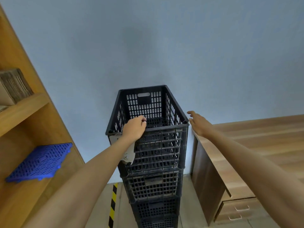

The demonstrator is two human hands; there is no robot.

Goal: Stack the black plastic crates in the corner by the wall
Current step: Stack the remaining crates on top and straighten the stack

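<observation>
Our left hand [135,128] grips the near rim of the top black plastic crate [158,116]; our right hand [198,123] hovers open beside its right corner.

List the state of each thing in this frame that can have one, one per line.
Top crate: upright, empty, on the stack.
Crate stack: against the wall, standing straight.
Left hand: curled over the top crate's near rim.
Right hand: open, beside the crate's right corner.
Paper label: hanging, partly peeled.
Desk drawers: closed.

Two bare forearms, no sleeves visible. Left hand [135,129] and right hand [198,121] ungloved; no rings, watch, bracelets.
</observation>
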